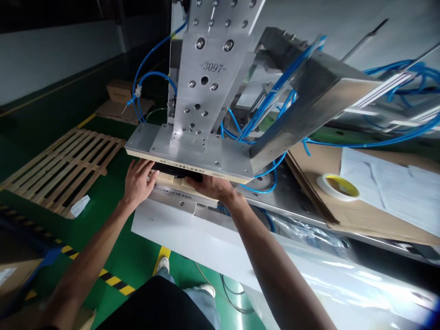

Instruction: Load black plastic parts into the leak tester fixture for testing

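Observation:
A dark, long part (177,171) lies in the gap of a press-like fixture, between its upper plate (202,158) and a cream-coloured lower block (175,189). At the left end of the gap is my left hand (139,181), its thumb and fingers apart, touching the end of the part or the block. My right hand (215,187) reaches into the gap from the right, its thumb lying along the dark part. The upper plate hides its other fingers, so its hold cannot be made out. Much of the dark part is also hidden.
A metal column (209,68) marked 3097 rises above the plate. Blue air hoses (275,107) loop around the frame. At right, a tape roll (338,187) and paper (388,188) lie on cardboard (319,178). A wooden pallet (68,165) rests on the green floor at left.

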### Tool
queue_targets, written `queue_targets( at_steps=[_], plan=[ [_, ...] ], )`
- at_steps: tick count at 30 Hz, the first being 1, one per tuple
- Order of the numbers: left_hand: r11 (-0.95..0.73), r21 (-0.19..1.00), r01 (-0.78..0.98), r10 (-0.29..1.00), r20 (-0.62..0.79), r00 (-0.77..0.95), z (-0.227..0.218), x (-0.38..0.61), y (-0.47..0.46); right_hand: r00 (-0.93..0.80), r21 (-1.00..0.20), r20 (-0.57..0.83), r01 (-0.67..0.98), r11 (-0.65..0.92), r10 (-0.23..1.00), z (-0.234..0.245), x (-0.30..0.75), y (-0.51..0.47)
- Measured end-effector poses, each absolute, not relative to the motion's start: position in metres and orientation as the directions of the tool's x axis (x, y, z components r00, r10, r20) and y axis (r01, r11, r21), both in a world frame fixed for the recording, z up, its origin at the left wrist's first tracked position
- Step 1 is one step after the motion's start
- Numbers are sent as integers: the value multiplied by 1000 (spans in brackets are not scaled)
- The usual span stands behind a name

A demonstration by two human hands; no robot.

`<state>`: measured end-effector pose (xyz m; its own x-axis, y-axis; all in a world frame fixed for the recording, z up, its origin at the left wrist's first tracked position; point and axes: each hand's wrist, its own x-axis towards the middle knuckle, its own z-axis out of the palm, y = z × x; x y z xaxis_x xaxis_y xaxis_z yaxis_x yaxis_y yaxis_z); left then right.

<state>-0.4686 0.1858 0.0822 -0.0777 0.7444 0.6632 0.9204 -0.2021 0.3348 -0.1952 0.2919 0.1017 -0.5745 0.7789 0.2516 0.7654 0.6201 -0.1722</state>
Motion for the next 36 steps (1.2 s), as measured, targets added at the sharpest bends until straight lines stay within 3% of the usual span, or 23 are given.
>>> queue_targets(
  at_steps=[13,18,22,27,36],
  plan=[
    [-194,329,924,725,683,-91,71,-469,189,-635,-70,359,713,698,684,105,-195,273],
    [-186,299,936,711,699,-81,74,-472,185,-482,-4,531,821,571,697,106,-192,234],
    [-252,205,946,727,685,45,75,-473,182,-422,41,646,851,524,635,89,-194,212],
    [-282,112,953,703,700,125,72,-471,183,-368,-49,666,847,530,650,74,-198,206],
    [-260,147,954,721,687,90,73,-471,179,-335,-134,632,841,524,699,75,-197,202]
  ],
)
